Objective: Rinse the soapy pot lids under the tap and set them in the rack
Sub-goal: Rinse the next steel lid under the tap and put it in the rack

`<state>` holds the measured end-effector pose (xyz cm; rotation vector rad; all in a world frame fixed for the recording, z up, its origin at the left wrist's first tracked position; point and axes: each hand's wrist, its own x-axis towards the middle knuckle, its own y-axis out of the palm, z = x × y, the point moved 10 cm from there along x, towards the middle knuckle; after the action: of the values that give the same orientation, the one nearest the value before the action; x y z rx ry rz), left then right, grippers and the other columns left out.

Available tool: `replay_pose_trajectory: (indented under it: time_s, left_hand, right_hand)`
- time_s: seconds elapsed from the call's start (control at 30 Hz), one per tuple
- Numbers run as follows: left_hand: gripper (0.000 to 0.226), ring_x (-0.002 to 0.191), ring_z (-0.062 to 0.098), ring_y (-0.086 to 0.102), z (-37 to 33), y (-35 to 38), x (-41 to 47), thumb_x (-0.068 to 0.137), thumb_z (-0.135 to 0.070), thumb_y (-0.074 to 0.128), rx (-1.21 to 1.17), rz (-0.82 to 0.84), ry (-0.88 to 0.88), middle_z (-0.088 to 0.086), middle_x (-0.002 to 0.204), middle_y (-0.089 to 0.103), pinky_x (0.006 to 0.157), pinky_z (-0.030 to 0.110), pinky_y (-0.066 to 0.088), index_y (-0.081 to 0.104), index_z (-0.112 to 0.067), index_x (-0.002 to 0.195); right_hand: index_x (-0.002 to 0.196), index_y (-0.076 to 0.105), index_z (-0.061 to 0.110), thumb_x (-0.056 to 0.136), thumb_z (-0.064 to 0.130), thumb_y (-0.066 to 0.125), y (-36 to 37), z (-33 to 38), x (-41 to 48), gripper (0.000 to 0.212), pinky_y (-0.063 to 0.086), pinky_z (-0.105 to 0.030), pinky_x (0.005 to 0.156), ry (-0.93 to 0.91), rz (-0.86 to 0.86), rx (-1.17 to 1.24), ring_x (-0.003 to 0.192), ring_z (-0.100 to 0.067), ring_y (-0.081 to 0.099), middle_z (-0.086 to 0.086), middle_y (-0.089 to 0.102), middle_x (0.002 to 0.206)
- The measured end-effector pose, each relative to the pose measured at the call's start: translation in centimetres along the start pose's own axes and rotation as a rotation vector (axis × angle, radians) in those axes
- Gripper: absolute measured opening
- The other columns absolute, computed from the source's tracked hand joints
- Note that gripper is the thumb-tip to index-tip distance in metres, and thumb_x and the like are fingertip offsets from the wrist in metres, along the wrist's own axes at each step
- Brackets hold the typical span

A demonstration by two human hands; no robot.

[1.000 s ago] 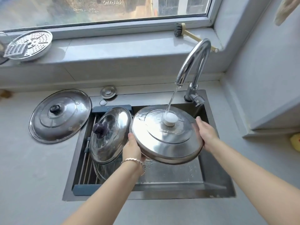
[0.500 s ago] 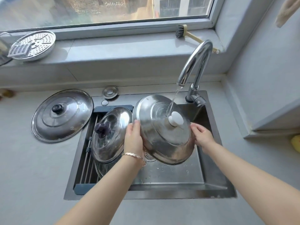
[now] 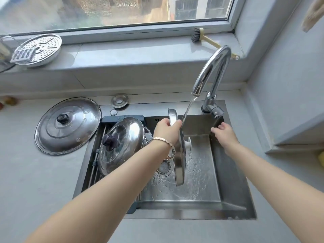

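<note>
Left grip [image 3: 165,131] tight, right grip [image 3: 224,133] slack

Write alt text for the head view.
The left hand grips a steel pot lid on edge under the running tap; the right hand hovers open beside it. A dark-knobbed lid leans in the rack; a larger lid lies on the counter.

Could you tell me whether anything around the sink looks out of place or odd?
Only one thing: the large lid lies flat on the counter left of the sink, outside the rack. Nothing looks spilled or damaged; the left hand holds the white-knobbed lid edge-on under the running tap.
</note>
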<state>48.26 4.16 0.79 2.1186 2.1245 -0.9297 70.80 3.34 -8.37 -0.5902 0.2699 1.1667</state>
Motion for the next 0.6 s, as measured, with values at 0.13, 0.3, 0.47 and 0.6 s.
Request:
replay_pose_trajectory:
  time_s: [0.13,0.3,0.47,0.6]
  left_hand:
    - [0.037,0.053,0.017,0.027,0.0,0.0,0.2,0.088,-0.028,0.052,-0.002,-0.006,0.008,0.0,0.058,0.028,0.053,0.028,0.024,0.027,-0.018,0.062]
    - [0.03,0.062,0.018,0.034,0.4,0.2,0.1,0.087,-0.026,0.053,-0.071,0.048,-0.01,0.003,0.061,0.032,0.062,0.03,0.03,0.033,-0.016,0.066]
    - [0.034,0.063,0.017,0.034,1.1,-0.1,-0.5,0.088,-0.027,0.054,-0.098,0.062,-0.011,0.002,0.061,0.03,0.064,0.031,0.032,0.03,-0.018,0.064]
    - [0.031,0.059,0.017,0.04,1.5,-0.9,-1.3,0.088,-0.028,0.055,-0.098,0.078,-0.006,0.006,0.061,0.037,0.06,0.033,0.042,0.035,-0.016,0.067]
  right_hand:
    - [0.125,0.048,-0.008,0.09,-0.004,0.047,0.1,2.7,0.7,0.035,0.031,-0.044,0.111,0.041,-0.023,0.305,0.128,-0.035,0.042,-0.024,0.052,0.126]
    - [0.112,0.055,0.0,0.088,-0.011,0.038,1.8,4.0,0.4,0.032,0.032,-0.035,0.111,0.067,0.016,0.507,0.125,-0.022,0.043,-0.011,0.051,0.123]
    - [0.146,0.022,0.006,0.089,-0.01,0.037,2.8,3.9,0.2,0.061,0.024,-0.037,0.115,0.029,0.146,0.498,0.14,-0.023,0.025,-0.009,0.03,0.148]
    - [0.144,0.026,0.014,0.096,0.016,0.044,4.6,1.4,-2.2,0.051,0.036,-0.039,0.107,0.037,0.284,0.087,0.13,-0.021,0.038,-0.008,0.029,0.15]
